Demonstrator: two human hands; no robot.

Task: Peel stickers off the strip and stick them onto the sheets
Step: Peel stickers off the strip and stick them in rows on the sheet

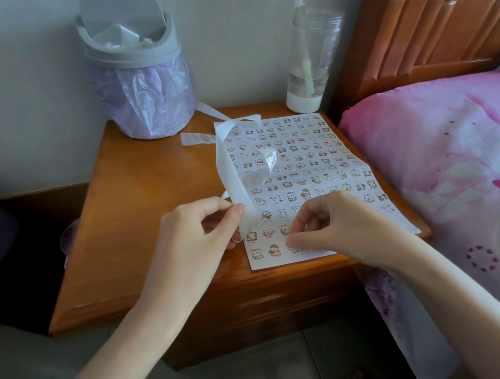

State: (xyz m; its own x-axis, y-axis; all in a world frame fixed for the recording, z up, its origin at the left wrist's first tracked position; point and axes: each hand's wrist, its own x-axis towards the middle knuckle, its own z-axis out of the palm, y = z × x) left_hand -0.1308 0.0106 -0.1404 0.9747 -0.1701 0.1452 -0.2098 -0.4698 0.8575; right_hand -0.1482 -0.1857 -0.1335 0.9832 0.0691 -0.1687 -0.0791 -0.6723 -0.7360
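We are in a home bedroom: a wooden bedside table (137, 203) stands beside a wooden headboard (428, 10) and pink bedding (442, 150), and a small lined bin (140, 76) sits on it.

1 sheet (403, 220) on nightstand (150, 208), right half | strip (231, 172) over sheet's left edge | bin (142, 92) back-left | bottle (311, 56) back-right | bed (444, 165) right of nightstand

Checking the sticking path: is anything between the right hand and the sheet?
Nothing visible is. The right hand touches the sheet with its fingers near the front edge. The strip, gripped by the left hand, loops up to the left, off that spot.
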